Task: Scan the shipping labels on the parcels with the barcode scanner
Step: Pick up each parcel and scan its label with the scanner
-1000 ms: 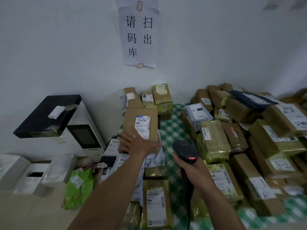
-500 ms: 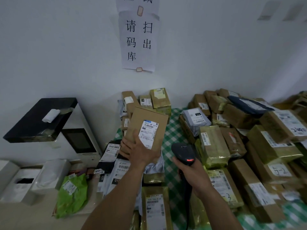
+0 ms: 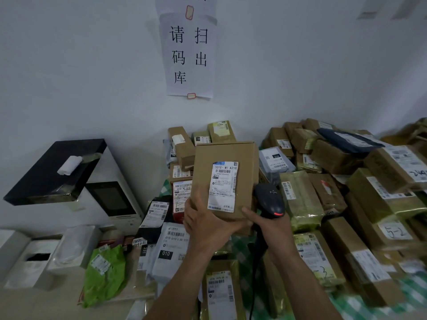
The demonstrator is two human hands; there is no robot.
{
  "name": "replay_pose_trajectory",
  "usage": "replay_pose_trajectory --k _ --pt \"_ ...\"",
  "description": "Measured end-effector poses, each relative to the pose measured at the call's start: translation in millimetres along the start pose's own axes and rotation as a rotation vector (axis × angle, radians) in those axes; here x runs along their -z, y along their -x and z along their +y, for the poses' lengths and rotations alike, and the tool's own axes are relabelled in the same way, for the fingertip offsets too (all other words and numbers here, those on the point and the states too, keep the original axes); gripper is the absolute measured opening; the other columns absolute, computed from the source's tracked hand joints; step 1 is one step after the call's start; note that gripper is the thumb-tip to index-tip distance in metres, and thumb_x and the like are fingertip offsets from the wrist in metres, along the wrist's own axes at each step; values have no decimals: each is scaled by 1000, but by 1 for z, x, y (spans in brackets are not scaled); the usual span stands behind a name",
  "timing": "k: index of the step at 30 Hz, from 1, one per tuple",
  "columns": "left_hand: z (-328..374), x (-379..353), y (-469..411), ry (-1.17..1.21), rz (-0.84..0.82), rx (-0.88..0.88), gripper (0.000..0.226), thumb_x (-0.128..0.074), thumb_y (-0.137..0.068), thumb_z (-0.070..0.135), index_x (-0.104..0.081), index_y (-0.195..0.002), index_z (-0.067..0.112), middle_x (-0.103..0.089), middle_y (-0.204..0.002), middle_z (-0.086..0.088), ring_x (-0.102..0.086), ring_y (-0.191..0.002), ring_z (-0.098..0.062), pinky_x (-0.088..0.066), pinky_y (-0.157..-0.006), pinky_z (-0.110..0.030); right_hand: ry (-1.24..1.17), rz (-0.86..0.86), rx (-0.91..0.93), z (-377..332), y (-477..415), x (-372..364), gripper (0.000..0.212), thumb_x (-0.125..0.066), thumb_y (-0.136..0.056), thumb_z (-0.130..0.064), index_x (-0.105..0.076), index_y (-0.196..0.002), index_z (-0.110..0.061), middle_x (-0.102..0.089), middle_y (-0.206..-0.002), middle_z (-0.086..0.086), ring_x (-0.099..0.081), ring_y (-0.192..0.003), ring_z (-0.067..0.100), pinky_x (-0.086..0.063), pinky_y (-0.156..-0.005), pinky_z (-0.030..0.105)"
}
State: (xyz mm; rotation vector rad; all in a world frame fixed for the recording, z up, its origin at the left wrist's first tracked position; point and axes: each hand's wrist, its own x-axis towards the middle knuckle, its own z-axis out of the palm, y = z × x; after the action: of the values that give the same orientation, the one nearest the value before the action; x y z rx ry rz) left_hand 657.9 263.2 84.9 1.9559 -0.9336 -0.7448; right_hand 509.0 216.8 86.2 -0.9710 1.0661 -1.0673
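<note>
Above the desk (image 3: 413, 294), you hold the box (image 3: 203, 169) upright, long axis vertical, its label (image 3: 223, 187) facing you and reading right way up. Your left hand (image 3: 205, 229) grips the lower left corner, thumb flat on the front beside the label, fingers hidden behind. Your right hand (image 3: 272, 229) curls round the scanner (image 3: 269, 199) handle just right of the box, thumb touching the box's lower right corner; the scanner head points up and away, red light lit.

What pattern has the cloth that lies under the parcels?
The tablecloth has green-and-white checks; the head view shows it best, at lower right.
</note>
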Motion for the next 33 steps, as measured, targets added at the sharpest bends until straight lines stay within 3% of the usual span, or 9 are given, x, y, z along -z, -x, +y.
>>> replay_pose_trajectory --k 4,7,10,16,21,25,28,31,33 --pt "-3 11 0 148 -58 40 146 -95 -45 66 2 -154 55 -18 -165 8 -19 -152 -23 -28 -120 -60 -2 96 -49 -5 -4 6 52 -92 -70 -6 -75 -118 -16 -80 -107 5 -76 -100 24 -58 -97 51" --pt "-8 34 -16 328 -132 114 91 -85 -77 53 -33 -151 47 -49 -152 5 -51 -128 -15 -45 -107 -48 -19 68 -57 -9 -4 16 58 -93 -67 -10 -73 -121 -16 -79 -111 6 -75 -104 26 -56 -99 54" --pt "-14 57 -37 328 -213 140 38 -80 -84 47 -62 -117 49 -69 -128 7 -63 -108 -8 -50 -98 -40 -7 10 -52 -14 -1 20 59 -91 -65 -12 -72 -121 -15 -79 -111 8 -75 -105 27 -55 -101 54" --pt "-25 74 -56 497 -362 102 69 -87 -77 28 -58 -139 33 -76 -118 -1 -72 -111 -23 -57 -96 -54 1 -59 -52 -21 3 19 64 -91 -63 -12 -71 -124 -15 -78 -114 8 -74 -108 28 -54 -101 56" --pt "-26 68 -53 571 -186 78 88 -92 -72 23 -49 -147 40 -72 -124 2 -71 -112 -22 -61 -88 -54 155 112 10 -28 1 11 35 -88 -81 -24 -71 -109 -38 -77 -103 -13 -70 -104 14 -57 -97 48" --pt "-18 64 -53 508 -17 -39 87 -90 -77 21 -45 -147 47 -64 -127 11 -65 -108 -9 -64 -75 -40 230 112 43 -31 7 2 33 -87 -82 -25 -74 -111 -28 -77 -93 -9 -72 -93 15 -58 -85 39" --pt "-16 62 -61 455 57 -105 86 -88 -80 22 -43 -150 43 -63 -122 14 -60 -100 3 -53 -67 -22 307 39 48 -34 12 -6 24 -87 -83 -23 -74 -104 -24 -78 -85 -3 -75 -85 19 -60 -74 35" --pt "-16 60 -71 443 72 -125 87 -89 -79 22 -43 -149 43 -62 -125 9 -62 -101 -2 -54 -71 -23 360 -48 79 -39 16 -18 22 -85 -85 -19 -73 -102 -22 -78 -82 -3 -76 -76 19 -53 -59 17" --pt "-18 57 -74 439 83 -131 90 -91 -76 25 -42 -150 41 -61 -129 6 -64 -108 -12 -58 -78 -31 370 -89 55 -43 16 -27 19 -84 -86 -20 -72 -101 -24 -79 -84 -4 -77 -73 19 -52 -57 15"
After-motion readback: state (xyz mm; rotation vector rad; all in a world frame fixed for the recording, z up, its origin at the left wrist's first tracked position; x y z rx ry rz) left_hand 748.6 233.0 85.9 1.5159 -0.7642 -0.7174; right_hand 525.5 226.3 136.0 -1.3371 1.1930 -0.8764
